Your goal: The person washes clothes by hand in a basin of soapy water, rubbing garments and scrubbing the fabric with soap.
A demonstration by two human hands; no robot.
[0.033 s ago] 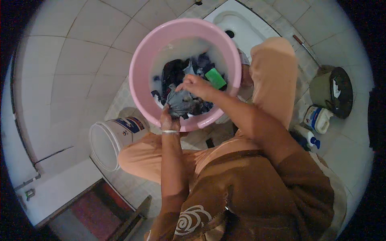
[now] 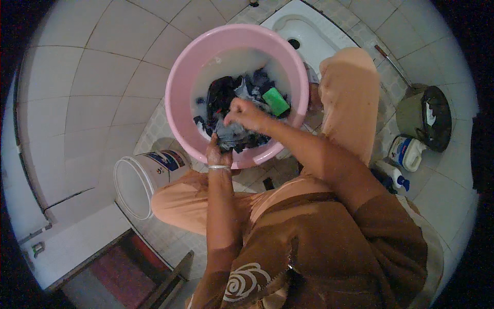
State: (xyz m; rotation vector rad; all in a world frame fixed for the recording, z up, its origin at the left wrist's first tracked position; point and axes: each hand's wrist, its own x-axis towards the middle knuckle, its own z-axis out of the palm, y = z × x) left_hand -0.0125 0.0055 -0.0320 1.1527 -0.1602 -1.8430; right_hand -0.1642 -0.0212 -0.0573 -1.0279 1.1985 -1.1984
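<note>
The left hand is bent around the near left edge of a wet grey cloth, the thumb lying along the cloth and the other fingers mostly hidden, so it has hold of that edge with little gap showing. The right hand is curled into a loose fist, knuckles up, over the far side of the same cloth; whether its fingers pinch any fabric cannot be told, as their tips are turned under. The grey cloth lies between and below the two hands, bunched and streaked with pale suds, in the near part of a round pink tub. The left hand is by the tub's near rim, a pale band around its wrist; the right reaches in from the right, farther over the tub. Beyond the hands, dark clothes lie in cloudy water, which shows bare along the far side. A green block rests on the clothes just right of the right hand. Left of the tub, a white bucket lies tipped on its side near the person's left knee.
</note>
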